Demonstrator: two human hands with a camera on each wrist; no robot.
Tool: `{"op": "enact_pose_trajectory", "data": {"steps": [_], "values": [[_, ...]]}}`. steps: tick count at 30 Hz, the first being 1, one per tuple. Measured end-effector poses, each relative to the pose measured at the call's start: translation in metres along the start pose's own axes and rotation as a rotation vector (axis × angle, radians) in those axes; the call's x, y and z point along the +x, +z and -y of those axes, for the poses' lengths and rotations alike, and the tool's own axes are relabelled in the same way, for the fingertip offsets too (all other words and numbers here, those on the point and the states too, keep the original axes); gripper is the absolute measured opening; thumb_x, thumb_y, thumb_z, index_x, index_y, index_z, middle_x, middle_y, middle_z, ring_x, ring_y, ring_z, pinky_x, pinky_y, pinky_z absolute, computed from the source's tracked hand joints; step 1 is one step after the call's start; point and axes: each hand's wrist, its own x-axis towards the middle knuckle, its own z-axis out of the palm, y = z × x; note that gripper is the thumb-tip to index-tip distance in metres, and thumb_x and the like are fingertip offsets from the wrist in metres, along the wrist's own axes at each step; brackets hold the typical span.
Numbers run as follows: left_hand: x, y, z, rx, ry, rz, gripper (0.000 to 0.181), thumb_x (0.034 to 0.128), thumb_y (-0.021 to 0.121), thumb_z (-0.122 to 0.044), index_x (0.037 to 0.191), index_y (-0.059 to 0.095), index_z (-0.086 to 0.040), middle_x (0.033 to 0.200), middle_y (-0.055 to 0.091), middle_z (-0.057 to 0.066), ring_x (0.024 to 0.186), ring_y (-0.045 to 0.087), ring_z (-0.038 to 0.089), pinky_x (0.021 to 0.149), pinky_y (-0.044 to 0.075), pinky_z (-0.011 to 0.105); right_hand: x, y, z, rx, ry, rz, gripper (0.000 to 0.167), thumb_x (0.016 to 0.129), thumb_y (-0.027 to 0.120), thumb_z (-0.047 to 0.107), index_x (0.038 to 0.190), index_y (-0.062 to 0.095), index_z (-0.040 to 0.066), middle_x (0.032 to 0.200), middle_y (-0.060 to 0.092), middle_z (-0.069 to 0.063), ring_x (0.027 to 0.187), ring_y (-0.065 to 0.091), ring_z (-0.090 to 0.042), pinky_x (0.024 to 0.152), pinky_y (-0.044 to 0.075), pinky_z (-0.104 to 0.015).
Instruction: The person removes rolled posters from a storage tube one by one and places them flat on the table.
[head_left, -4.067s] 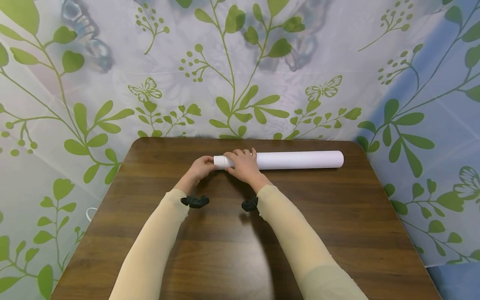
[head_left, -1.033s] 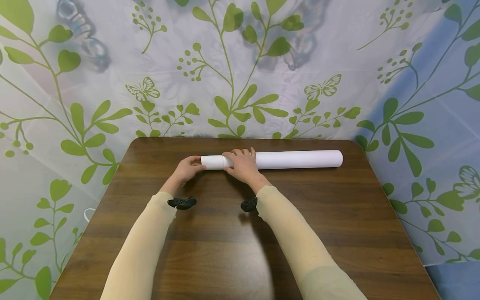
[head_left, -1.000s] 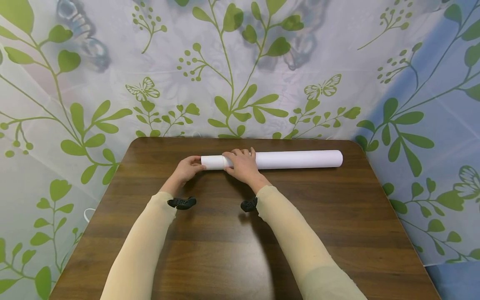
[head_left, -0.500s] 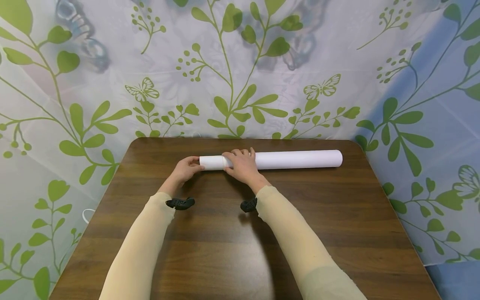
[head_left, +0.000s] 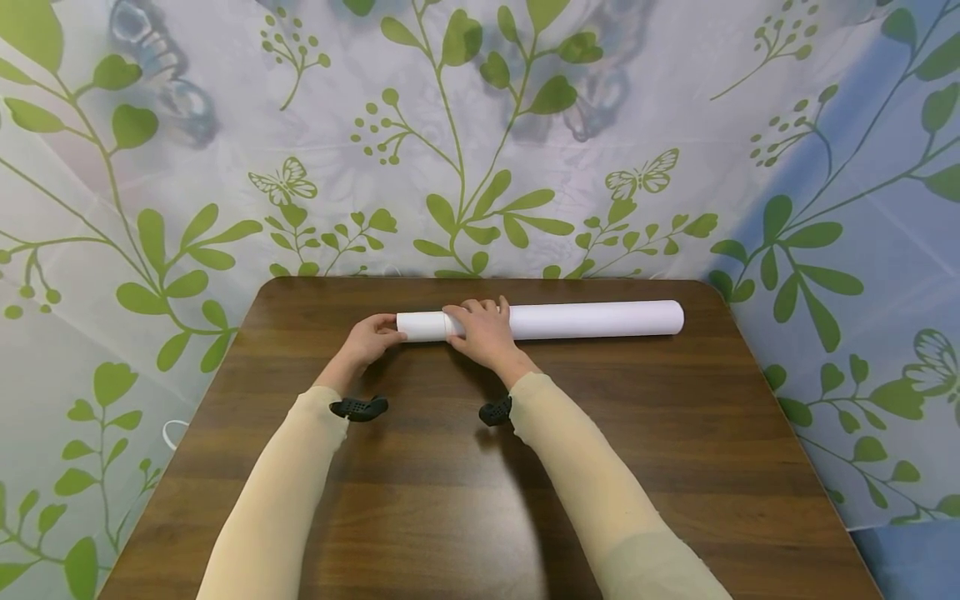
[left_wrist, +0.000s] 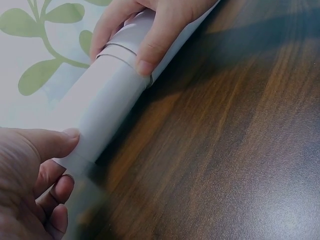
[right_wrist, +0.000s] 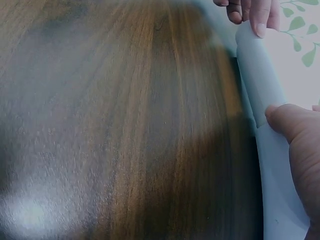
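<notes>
A leaf-patterned backdrop (head_left: 525, 133) stands behind your brown wooden table (head_left: 435, 500), and near the table's far edge lies the long white tube (head_left: 600, 320), stretched crosswise. Your right hand (head_left: 483, 333) grips the tube from above, fingers bent over it, while your left hand (head_left: 367, 342), partly closed, pinches the outer end of the shorter, slightly narrower white section (head_left: 423, 327) (it meets the tube at a thin raised rim (left_wrist: 120, 51)).

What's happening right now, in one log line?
left hand: pinches narrow white tube; right hand: grips wide white tube; narrow white tube: sticks partly out
</notes>
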Motion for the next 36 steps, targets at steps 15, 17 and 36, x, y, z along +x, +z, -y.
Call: {"op": "enact_pose_trajectory", "data": {"steps": [15,17,36], "values": [[0.0012,-0.0004,-0.0021,-0.002,0.006,0.004,0.059,0.1019,0.067,-0.021,0.152,0.043,-0.001,0.134,0.06,0.026,0.125,0.055,0.039,0.106,0.042,0.052,-0.0011,-0.0088,0.0002,0.005,0.004,0.045,0.065,0.099,0.065,0.051,0.158,0.041,0.036,0.149,0.05,-0.003,0.137,0.041,-0.036,0.117,0.009,-0.065],[0.0006,0.0,-0.0018,0.002,0.008,0.01,0.06,0.1021,0.066,-0.022,0.153,0.042,-0.001,0.134,0.06,0.026,0.126,0.055,0.039,0.107,0.042,0.052,-0.0023,-0.0091,0.0005,0.011,0.006,0.044,0.064,0.099,0.065,0.05,0.157,0.043,0.035,0.149,0.05,-0.003,0.137,0.041,-0.037,0.117,0.009,-0.065],[-0.0002,0.0011,0.0008,0.018,0.017,0.001,0.058,0.102,0.066,-0.02,0.151,0.043,0.0,0.132,0.062,0.027,0.124,0.057,0.039,0.106,0.043,0.051,-0.0028,-0.0039,0.0011,0.009,0.002,0.0,0.06,0.097,0.067,0.051,0.152,0.048,0.036,0.146,0.053,-0.001,0.135,0.044,-0.036,0.117,0.01,-0.066]]}}
